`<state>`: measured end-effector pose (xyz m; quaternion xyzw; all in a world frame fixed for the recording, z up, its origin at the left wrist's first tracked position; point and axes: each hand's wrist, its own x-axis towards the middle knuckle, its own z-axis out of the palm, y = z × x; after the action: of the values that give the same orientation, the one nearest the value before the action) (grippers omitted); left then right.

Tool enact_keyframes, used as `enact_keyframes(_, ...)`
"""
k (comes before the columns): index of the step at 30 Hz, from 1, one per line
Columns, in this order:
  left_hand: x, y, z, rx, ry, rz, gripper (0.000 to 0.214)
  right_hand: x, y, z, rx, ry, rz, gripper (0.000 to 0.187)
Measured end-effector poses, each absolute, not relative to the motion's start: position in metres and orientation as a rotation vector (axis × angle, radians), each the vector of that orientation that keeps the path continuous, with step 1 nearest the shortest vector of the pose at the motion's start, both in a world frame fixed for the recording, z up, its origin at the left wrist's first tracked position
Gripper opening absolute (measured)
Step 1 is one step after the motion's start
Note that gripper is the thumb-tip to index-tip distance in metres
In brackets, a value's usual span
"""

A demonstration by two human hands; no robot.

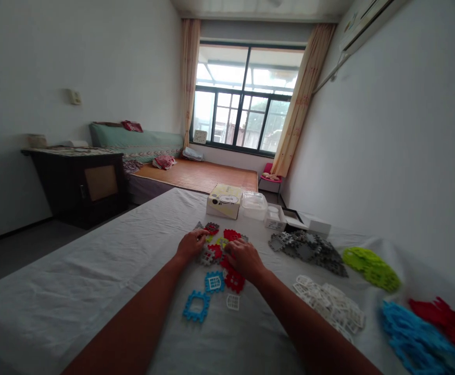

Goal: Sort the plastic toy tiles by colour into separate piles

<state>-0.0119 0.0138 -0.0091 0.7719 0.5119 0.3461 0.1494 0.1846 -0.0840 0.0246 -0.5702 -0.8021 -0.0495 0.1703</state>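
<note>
White box [274,225] holds white items [273,212]; left hand [192,244], right hand [246,258] at tiles [231,235], grips unclear.

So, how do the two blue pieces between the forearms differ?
The upper blue piece has a white insert in its middle; the lower blue piece has an open hole. The upper one lies nearer the left hand and right hand than the lower one. Both have toothed edges and lie on the pale cloth.
</note>
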Motion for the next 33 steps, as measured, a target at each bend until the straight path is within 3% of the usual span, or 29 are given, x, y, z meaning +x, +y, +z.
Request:
enact_keyframes(7, -0.012, 0.015, -0.011, 2.206, 1.487, 0.990, 0.028, 0.279, -0.066, 0.038, -1.894, -1.768, -0.164, 0.026)
enact_keyframes(16, -0.011, 0.013, -0.010, 2.212, 1.477, 0.992, 0.027, 0.372, -0.066, 0.039, -2.080, -1.614, -0.243, 0.022)
enact_keyframes(20, -0.010, 0.013, -0.012, 2.219, 1.474, 1.002, 0.028, 0.341, -0.066, 0.041, -1.997, -1.695, -0.275, 0.028)
enact_keyframes(26, -0.010, 0.015, -0.013, 2.208, 1.463, 1.014, 0.028, 0.219, -0.070, 0.034, -1.584, -2.196, -0.092, 0.022)
enact_keyframes(31, -0.012, 0.013, -0.010, 2.191, 1.447, 1.034, 0.028, 0.147, -0.080, 0.024, -1.354, -2.464, -0.079, 0.039)
enact_keyframes(33, -0.012, 0.012, -0.008, 2.182, 1.444, 1.040, 0.028, 0.136, -0.083, 0.021, -1.352, -2.501, -0.117, 0.031)
